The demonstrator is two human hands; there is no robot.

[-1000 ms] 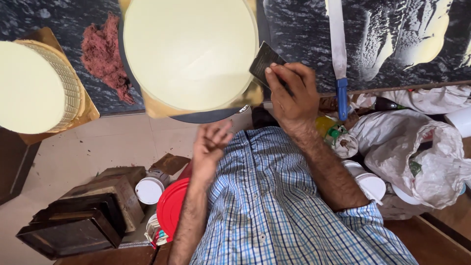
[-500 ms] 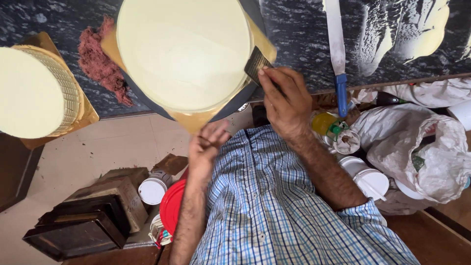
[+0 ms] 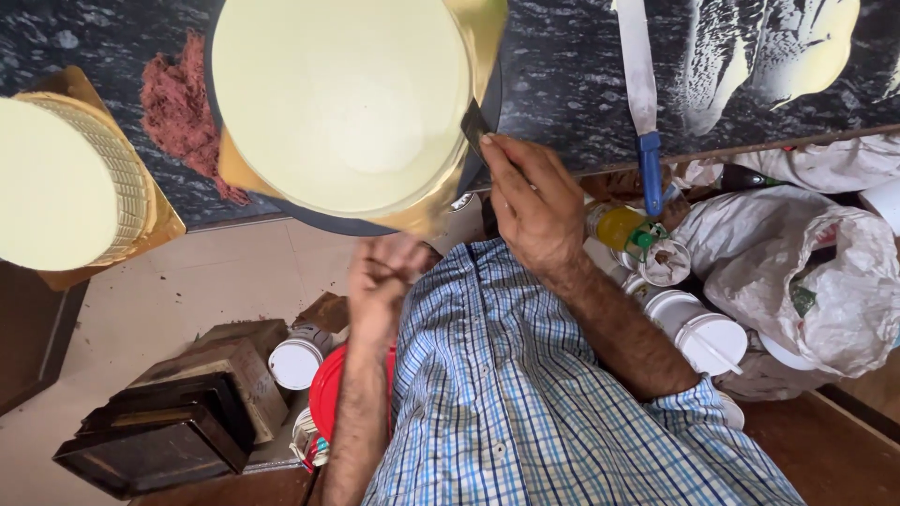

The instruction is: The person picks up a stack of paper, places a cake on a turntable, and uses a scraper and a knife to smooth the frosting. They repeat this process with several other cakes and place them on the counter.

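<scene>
Turned further since half a second ago: gold square cake board (image 3: 473, 37) now with a corner swung to the upper right of the frame, round pale-yellow iced cake (image 3: 342, 98) riding on it at top centre over the dark round turntable (image 3: 309, 223). Right hand (image 3: 534, 201) at centre, fingers pressed together around a small dark flat scraper (image 3: 473, 124), its edge touching the cake's side at the right. Left hand (image 3: 382, 281) lower, centre-left, fingers curled loosely inward, pinching nothing that can be made out. Best done, by judgement, with scraper upright, pressure light and steady, blade angle fixed while the cake spins, excess icing wiped off between passes. Upper left: second pale cake with ribbed side (image 3: 61, 183) on its own gold board; beside it a heap of reddish crumbs (image 3: 178, 108) on the black marbled counter (image 3: 562, 75). Top right: long palette knife with blue handle (image 3: 642, 103). Right of centre: yellow bottle with green cap (image 3: 623, 228), white round lidded tubs (image 3: 698, 333), crumpled white plastic bags (image 3: 806, 272). Lower left: small white-lidded can (image 3: 295, 361), red round lid (image 3: 328, 403), dark stacked rectangular tins (image 3: 159, 426). Labels too small to tell.
</scene>
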